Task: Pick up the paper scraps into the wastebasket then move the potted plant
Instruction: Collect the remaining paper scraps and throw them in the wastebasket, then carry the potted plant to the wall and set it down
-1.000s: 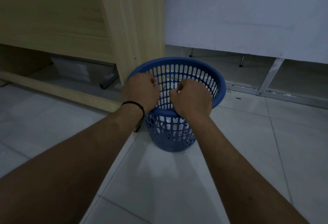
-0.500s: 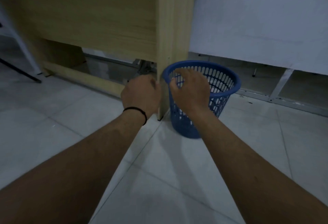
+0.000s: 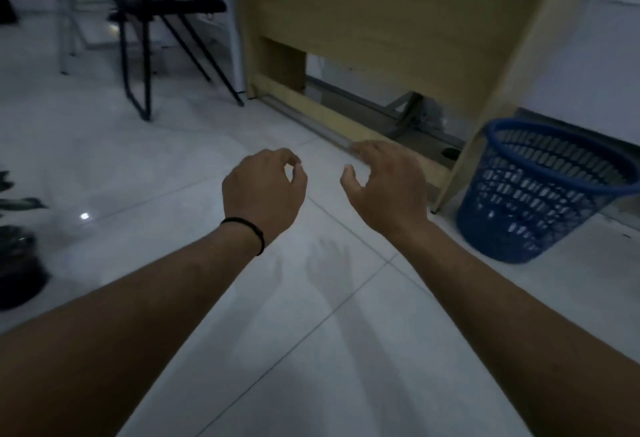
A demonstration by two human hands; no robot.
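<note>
Spanning the whole lower view, pale floor tiles (image 3: 145, 166) lie bare of scraps where I can see, so the paper step looks finished, judging from that and from white bits showing through the basket's mesh. A wooden desk (image 3: 398, 20) fills the top, with a black folding chair (image 3: 162, 20) to its left. The blue basket (image 3: 540, 194) stands upright at the right, beside the desk's side panel and apart from both hands.

The step in hand seems to be the turn toward the plant (image 3: 17, 246), which sits at the far left edge, cut off by the frame: a dark round pot with a few dim leaves above it, too dark for detail. It rests on the floor, well apart from the hands.

The left hand (image 3: 263, 194) hovers empty, fingers loosely curled with thumb and forefinger nearly meeting. The right hand (image 3: 384, 187) hovers empty with fingers spread. Next, both must swing left and take the pot by its sides, keeping it level.
</note>
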